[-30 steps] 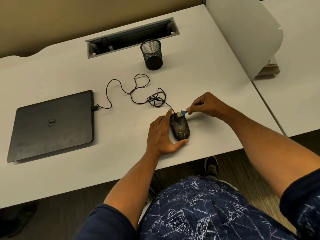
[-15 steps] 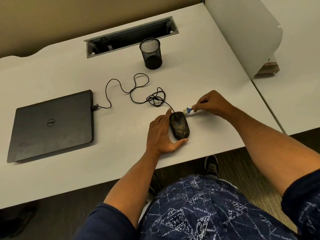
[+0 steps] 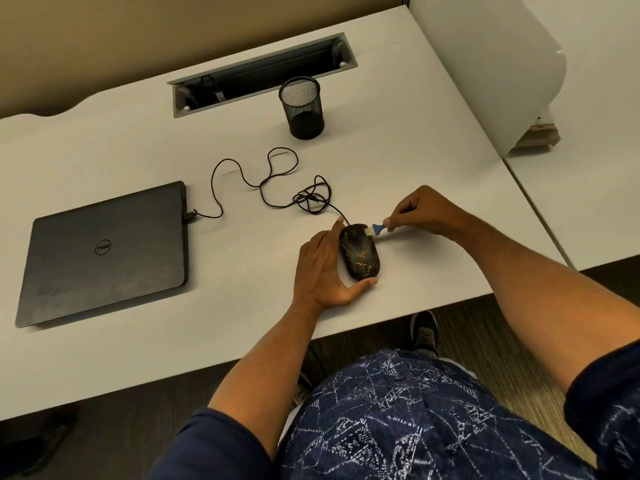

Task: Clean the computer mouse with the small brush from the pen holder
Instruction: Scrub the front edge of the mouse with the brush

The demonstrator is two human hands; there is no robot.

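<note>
a white desk (image 3: 242,341) fills most of the view. on it at 9 o'clock lies a closed dark laptop (image 3: 104,254). a cable tray slot (image 3: 263,74) is cut into the desk at 12 o'clock, and just toward 3 o'clock from its near edge stands a black mesh pen holder (image 3: 302,107), upright, well apart from both hands. a thin black cable (image 3: 273,181) loops from the laptop's 3 o'clock edge across the desk to the mouse.

the left hand (image 3: 322,268) lies on the desk at the centre, fingers fairly straight along the mouse's 9 o'clock side and thumb touching its 6 o'clock end, bracing it without curling round it. the right hand (image 3: 420,213), at 2 o'clock from the mouse, pinches the handle of the small brush between thumb and curled fingers.

the black mouse (image 3: 360,256) with orange markings rests on the desk near its front edge. the small brush (image 3: 374,230), blue with pale bristles, touches the mouse's 1 o'clock corner.
</note>
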